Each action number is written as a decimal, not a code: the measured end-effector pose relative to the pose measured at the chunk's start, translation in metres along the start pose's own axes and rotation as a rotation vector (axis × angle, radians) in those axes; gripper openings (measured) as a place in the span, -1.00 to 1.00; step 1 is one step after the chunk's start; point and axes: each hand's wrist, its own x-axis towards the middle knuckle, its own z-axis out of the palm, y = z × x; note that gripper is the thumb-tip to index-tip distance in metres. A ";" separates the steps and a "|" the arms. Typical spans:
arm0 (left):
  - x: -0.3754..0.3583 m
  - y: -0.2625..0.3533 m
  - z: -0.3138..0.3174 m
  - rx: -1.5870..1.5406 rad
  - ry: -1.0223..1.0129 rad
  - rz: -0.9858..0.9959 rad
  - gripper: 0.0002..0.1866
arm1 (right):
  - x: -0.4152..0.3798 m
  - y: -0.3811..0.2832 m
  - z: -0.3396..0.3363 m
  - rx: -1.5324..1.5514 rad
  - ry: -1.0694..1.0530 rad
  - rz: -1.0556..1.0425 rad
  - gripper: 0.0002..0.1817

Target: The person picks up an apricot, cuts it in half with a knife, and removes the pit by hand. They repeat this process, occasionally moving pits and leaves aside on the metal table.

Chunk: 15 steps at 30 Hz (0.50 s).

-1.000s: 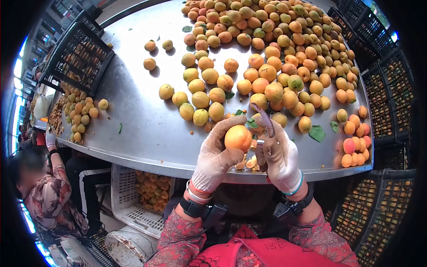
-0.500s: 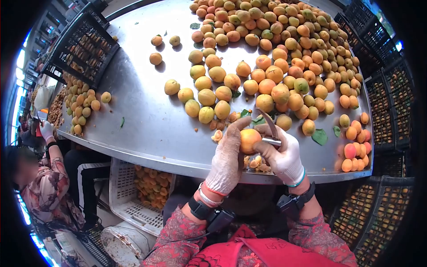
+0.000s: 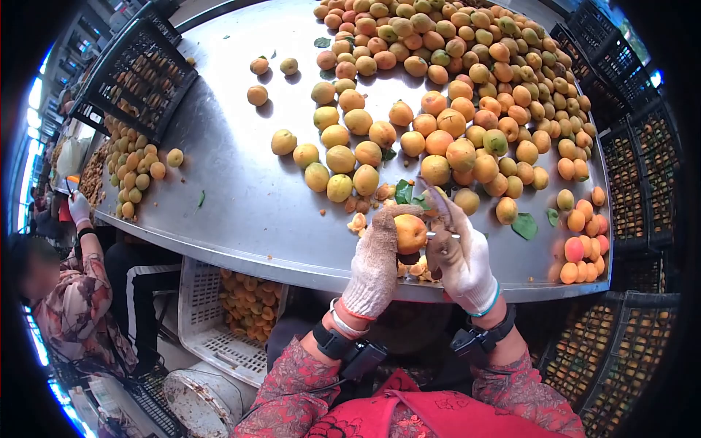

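Note:
My left hand [image 3: 374,266], in a stained white glove, is closed around an orange-yellow apricot [image 3: 410,233] over the near edge of the metal table [image 3: 241,212]. Just right of the fruit, my right hand [image 3: 461,259], gloved too, grips a small curved knife [image 3: 438,198]; its blade points up and away. Green leaves [image 3: 404,192] and fruit scraps [image 3: 356,223] lie beside my hands. Beyond them, loose apricots [image 3: 340,158] spread into a large heap [image 3: 467,44].
A black crate [image 3: 139,80] stands on the table at the left. Below the edge is a white crate [image 3: 212,321] of cut fruit, beside a white bucket [image 3: 201,398]. A co-worker [image 3: 80,306] sits at left. Stacked crates [image 3: 621,343] of fruit line the right.
My right hand has turned and moved slightly away from the apricot, taking the knife with it. The apricot has turned a little in my left hand. The co-worker's gloved hand has shifted slightly.

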 end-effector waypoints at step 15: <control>-0.008 0.000 0.000 0.400 0.101 0.286 -0.63 | 0.000 -0.002 0.014 -0.330 0.009 -0.132 -0.50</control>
